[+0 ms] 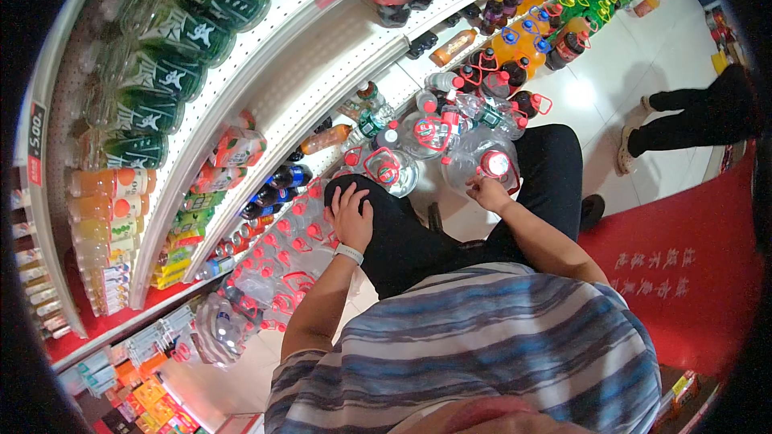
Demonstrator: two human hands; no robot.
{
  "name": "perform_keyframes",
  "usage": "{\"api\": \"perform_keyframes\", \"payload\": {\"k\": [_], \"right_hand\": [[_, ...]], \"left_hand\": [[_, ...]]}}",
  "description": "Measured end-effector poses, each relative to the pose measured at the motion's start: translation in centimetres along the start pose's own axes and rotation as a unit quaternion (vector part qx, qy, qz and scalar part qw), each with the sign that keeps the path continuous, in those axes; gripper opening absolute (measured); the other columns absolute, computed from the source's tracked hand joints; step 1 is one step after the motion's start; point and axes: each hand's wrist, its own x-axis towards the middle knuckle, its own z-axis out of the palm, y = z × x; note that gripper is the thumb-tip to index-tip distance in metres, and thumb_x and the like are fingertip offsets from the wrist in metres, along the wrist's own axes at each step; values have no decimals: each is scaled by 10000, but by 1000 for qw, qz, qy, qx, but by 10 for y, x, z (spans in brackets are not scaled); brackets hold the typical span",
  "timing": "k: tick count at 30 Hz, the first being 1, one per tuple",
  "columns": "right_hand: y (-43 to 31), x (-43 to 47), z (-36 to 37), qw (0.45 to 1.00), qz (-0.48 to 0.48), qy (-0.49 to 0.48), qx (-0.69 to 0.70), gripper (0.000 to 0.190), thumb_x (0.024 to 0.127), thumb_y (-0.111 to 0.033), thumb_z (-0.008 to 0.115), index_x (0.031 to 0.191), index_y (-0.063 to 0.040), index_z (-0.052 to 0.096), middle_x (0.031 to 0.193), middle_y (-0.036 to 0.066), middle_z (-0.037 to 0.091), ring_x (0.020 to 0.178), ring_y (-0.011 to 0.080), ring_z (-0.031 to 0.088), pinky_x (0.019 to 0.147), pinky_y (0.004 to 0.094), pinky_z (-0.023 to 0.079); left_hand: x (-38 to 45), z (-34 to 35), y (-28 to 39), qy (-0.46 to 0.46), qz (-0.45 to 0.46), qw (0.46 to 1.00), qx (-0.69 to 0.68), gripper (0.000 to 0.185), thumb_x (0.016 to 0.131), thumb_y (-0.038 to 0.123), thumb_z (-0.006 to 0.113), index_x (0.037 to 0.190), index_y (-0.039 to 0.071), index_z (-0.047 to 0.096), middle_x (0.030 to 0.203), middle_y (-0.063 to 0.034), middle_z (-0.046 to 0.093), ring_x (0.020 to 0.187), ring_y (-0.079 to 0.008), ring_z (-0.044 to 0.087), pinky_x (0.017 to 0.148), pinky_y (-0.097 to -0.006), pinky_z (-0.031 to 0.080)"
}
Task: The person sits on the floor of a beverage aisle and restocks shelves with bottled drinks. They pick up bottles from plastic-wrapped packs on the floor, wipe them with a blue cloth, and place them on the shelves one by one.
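Observation:
My left hand, with a white band on its wrist, rests spread on my bent knee in black trousers. It holds nothing. Between my knees, my right hand is at the top of a large clear plastic water bottle, just below its cap. Its fingers are curled; whether they grip the bottle or its red handle is not clear. Beside it stand other big water bottles with red carry handles, one a clear jug. Smaller clear bottles lie across the group.
Curved white shelves hold green-labelled bottles and juice bottles. Packed red-capped water bottles stand on the floor at left. A person's legs are at right, near a red printed panel. Large orange drink bottles line the lower shelf.

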Motion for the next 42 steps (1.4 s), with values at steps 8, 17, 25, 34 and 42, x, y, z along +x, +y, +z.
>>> {"api": "perform_keyframes", "payload": {"k": [8,17,25,34,42], "right_hand": [[27,2,-6,999,-20,25,43,323,876,-183,723,1160,-44,658,964,145,714,903,272,695,823,387,534],[42,-21,-64,994,-99,43,-8,295,894,-229,660,1161,-103,671,1046,173,718,987,356,692,876,453,540],[71,-126,-176,890,-205,374,-163,209,782,-189,746,983,-136,717,1100,45,632,1096,275,544,893,422,445],[98,-229,-128,983,-110,147,32,166,779,-212,764,908,-142,686,991,41,604,1017,254,567,848,404,452],[104,-169,-159,925,-223,303,-49,380,773,-282,780,1124,-173,681,1355,59,547,1323,285,451,1107,556,312]], "left_hand": [[-5,7,19,-9,-6,1000,19,240,907,277,624,1127,253,716,1446,50,542,1462,-273,326,1157,-659,163],[-18,12,74,-33,-32,997,60,260,912,300,628,1149,244,720,1473,34,528,1486,-272,292,1159,-687,163],[-18,11,87,-96,-61,983,143,313,914,346,624,1214,278,683,1531,24,460,1496,-272,269,1152,-671,228],[-14,21,114,-171,-46,967,183,323,898,354,649,1207,271,692,1520,-2,486,1500,-288,273,1156,-666,201],[-8,19,93,-160,-42,963,213,553,920,417,629,1410,172,556,1575,-119,396,1497,-340,264,1200,-564,213]]}}
